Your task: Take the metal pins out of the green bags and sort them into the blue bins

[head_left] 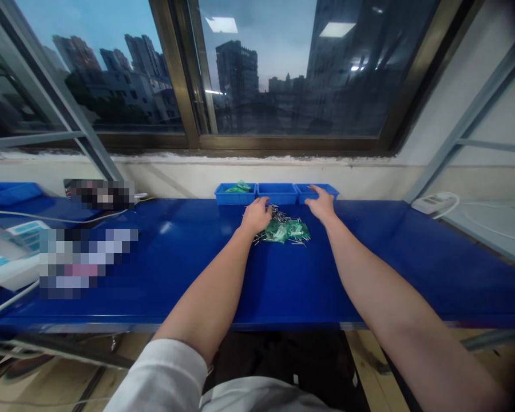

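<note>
A heap of small thin metal pieces (pixel 299 242), looking like screws or pins, lies on the blue table, with green plastic packets (pixel 283 230) on and among them. My left hand (pixel 256 217) is at the heap's back left edge, its fingers bent and slightly apart, with nothing visible between them. At the right blue bin (pixel 332 190), my right hand (pixel 321 204) has its index finger stretched over the rim and its thumb apart. Two more bins adjoin it: a middle bin (pixel 277 193) and a left bin (pixel 223 197) holding green packets (pixel 239 187).
The blue table (pixel 189 269) runs below a window. At the left are a white device (pixel 12 252), a blue tray (pixel 11 193) and blurred-out items. A white box with a cable (pixel 435 202) sits at the right. Grey metal posts (pixel 459 129) rise on both sides.
</note>
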`<state>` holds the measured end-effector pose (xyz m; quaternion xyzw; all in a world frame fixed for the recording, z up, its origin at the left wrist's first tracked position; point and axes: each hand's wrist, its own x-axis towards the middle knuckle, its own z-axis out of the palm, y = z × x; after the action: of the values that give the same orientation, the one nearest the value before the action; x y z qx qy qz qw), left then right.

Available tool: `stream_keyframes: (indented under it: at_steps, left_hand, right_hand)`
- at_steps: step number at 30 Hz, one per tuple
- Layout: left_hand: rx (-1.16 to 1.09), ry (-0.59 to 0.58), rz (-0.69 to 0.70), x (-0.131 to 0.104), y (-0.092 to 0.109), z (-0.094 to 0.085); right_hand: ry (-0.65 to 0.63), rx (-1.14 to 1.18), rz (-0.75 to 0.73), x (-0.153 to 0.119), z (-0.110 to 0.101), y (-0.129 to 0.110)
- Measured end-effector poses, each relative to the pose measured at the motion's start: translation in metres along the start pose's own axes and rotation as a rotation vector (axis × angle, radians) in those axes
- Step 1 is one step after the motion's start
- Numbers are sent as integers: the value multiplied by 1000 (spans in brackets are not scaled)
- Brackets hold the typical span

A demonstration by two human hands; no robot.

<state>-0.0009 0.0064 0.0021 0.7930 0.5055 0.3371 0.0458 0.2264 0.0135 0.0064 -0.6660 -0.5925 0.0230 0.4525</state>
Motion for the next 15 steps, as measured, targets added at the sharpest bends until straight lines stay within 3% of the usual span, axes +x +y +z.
stream_keyframes:
  at_steps: [3, 15]
  left_hand:
    - [29, -20, 3, 0, 0, 0]
    - [63, -72, -8, -2, 2, 0]
  right_hand:
    - [-2, -71, 51, -3, 0, -3]
    - [-143, -201, -88, -8, 8, -12]
